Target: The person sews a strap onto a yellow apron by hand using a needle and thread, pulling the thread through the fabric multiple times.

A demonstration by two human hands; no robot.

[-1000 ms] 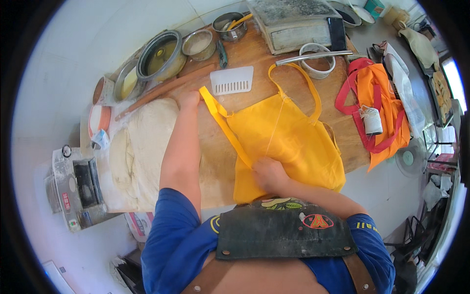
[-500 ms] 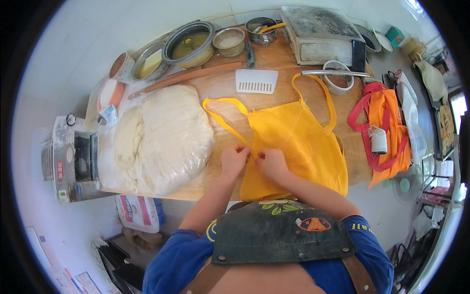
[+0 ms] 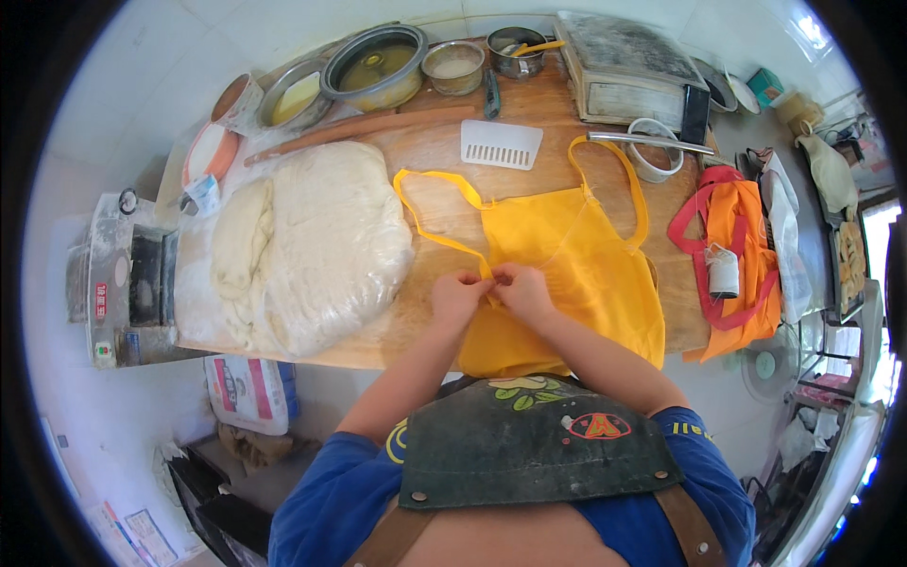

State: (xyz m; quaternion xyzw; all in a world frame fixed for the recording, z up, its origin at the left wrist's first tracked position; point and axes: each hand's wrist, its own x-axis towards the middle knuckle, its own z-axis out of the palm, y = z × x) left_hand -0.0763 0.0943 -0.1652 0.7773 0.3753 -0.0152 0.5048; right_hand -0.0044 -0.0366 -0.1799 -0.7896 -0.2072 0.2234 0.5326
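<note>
A yellow apron-like cloth (image 3: 567,246) lies spread at the table's front, with one strap loop at its upper right and another at its left. My left hand (image 3: 459,295) is closed in a pinch on the lower end of the left yellow strap (image 3: 442,234), where it meets the cloth's edge. Right beside it, fingertips almost touching, my right hand (image 3: 522,291) pinches the same edge. Anything small between the fingertips is hidden. A fine thread crosses the cloth toward the upper right loop. To the left of my hands rests a large plastic-covered mass of dough (image 3: 331,241).
A white slotted scraper (image 3: 501,144) and a long wooden rolling pin (image 3: 364,130) lie behind the cloth. Bowls and a large pot (image 3: 375,68) line the back, beside a floury scale (image 3: 631,66). On the right, a white thread spool (image 3: 723,272) sits on orange cloth (image 3: 746,227) with red straps.
The view has shifted slightly. My two hands have come closer together, and their fingertips now nearly meet at the strap's end.
</note>
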